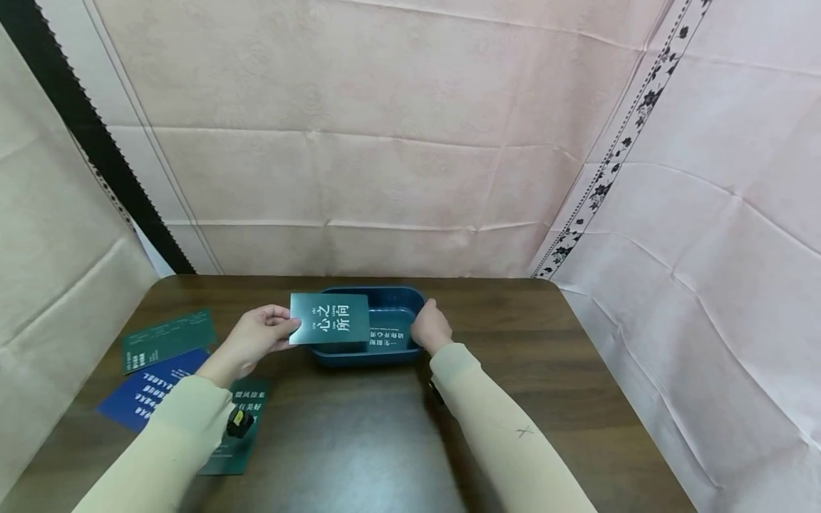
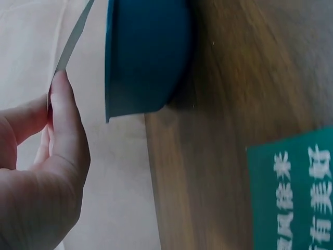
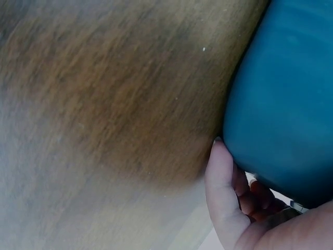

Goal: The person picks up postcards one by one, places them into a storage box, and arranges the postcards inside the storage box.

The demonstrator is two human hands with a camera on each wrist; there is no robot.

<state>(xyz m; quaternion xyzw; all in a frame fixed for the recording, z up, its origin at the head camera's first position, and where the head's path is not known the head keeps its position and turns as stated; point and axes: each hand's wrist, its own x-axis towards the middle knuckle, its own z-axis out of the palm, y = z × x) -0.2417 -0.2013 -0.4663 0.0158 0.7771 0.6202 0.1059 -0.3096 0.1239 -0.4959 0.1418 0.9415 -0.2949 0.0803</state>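
Note:
My left hand [image 1: 258,336] pinches the left edge of a green card [image 1: 330,318] with white lettering, between thumb and fingers. The card is held up over the left part of a dark blue plastic basin [image 1: 365,360] and hides some of its inside. Edge-on, the same card [image 2: 73,40] shows as a thin strip in the left wrist view. Another lettered card [image 1: 388,339] lies inside the basin. At the basin's right end my right hand [image 1: 432,328] grips the rim, and the right wrist view has its curled fingers [image 3: 220,169] against the outer wall.
On the left of the brown wooden table [image 1: 359,442] lie a green card [image 1: 169,340], a blue card [image 1: 150,388] and another green card [image 1: 246,406], partly under the left forearm. Pale cloth sheets [image 1: 398,178] hang behind and at both sides.

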